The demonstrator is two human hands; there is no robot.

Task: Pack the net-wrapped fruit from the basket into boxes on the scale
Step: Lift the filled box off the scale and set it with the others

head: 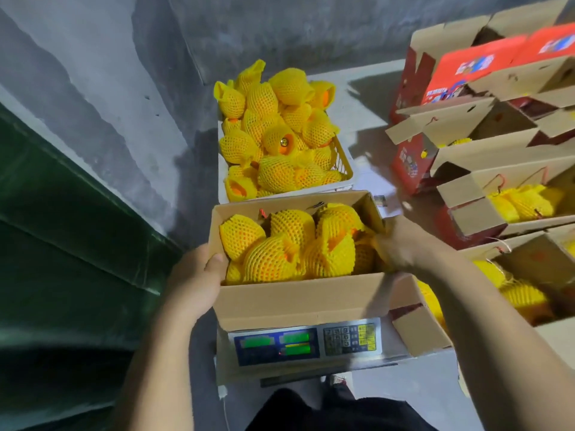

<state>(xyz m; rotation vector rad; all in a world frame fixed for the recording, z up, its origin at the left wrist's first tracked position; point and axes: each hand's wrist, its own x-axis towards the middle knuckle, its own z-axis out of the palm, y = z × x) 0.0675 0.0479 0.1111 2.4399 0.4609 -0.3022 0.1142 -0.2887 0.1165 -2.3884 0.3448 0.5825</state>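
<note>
Our left hand (199,276) grips the left wall of the open cardboard box (303,295), thumb hooked over the rim and into the box, the other fingers hidden on the outside of the wall. Our right hand (404,244) grasps the opposite rim at the right wall; it is blurred, so we cannot make out the individual fingers. We judge that the two-sided hold steadies or shifts the filled box, which sits on the platform of the electronic scale (308,342), directly above the lit green display and keypad, where its weight can be read. The digits are too blurred for us to read.

Inside the box lies the net-wrapped fruit (289,244): orange fruit in yellow foam-mesh sleeves, packed closely and rising to about rim level, so we judge this box near full. The sleeves look soft and cushioning, their loose ends flaring upward.

Just beyond the box stands the yellow plastic basket (337,160), heaped above its rim with more wrapped fruit; a few sleeves gape and show bare orange skin. It stands within easy reach of the scale. To our right, red printed cartons (466,70) and open boxes already holding fruit (522,200) are stacked well apart from the scale.
</note>
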